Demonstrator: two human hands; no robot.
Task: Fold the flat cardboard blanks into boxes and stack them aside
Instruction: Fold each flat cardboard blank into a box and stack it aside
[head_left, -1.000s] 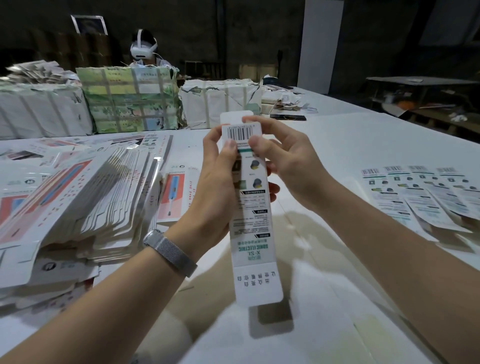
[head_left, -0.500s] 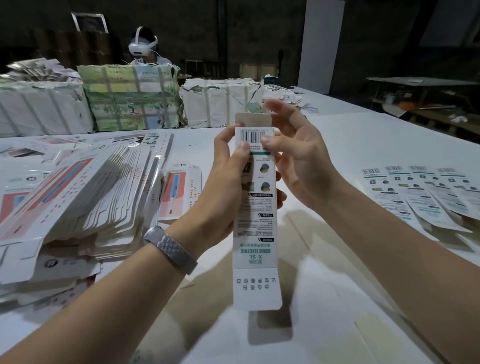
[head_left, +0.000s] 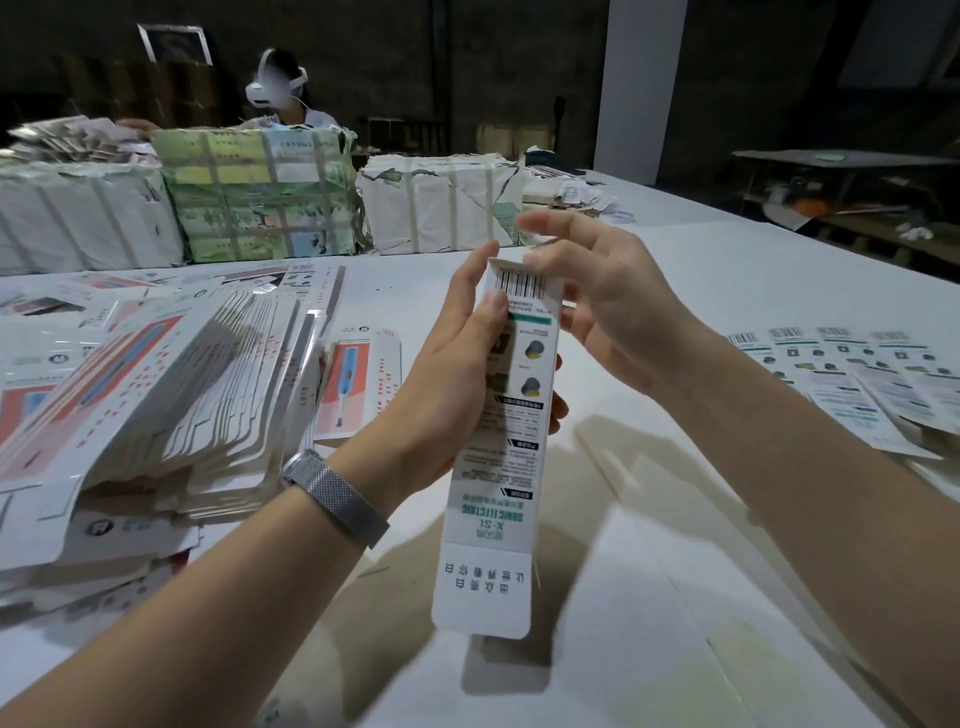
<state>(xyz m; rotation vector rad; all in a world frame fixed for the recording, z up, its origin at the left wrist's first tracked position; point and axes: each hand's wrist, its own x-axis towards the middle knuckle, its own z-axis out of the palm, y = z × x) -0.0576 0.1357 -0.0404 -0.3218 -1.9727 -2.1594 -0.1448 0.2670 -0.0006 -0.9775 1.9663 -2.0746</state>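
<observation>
I hold a long narrow white box (head_left: 501, 467) upright over the table, printed side toward me, with a barcode at its far end and a loose flap hanging at the near end. My left hand (head_left: 457, 374) grips its upper half, thumb on the front and fingers behind. My right hand (head_left: 597, 296) is at the far end, thumb tip on the top edge by the barcode, fingers spread and straight. The top flap is out of sight behind that edge. A fanned pile of flat blanks (head_left: 145, 384) lies at the left.
A row of folded boxes (head_left: 852, 384) lies at the right on the white table (head_left: 675, 597). Strapped paper bundles (head_left: 260, 197) line the far edge, and a person with a headset (head_left: 278, 88) sits behind them. One red and blue blank (head_left: 353, 384) lies beside the pile.
The top flap, standing above the barcode a second ago, has gone down behind the box end under my right hand's fingers. The box has shifted slightly right and lower.
</observation>
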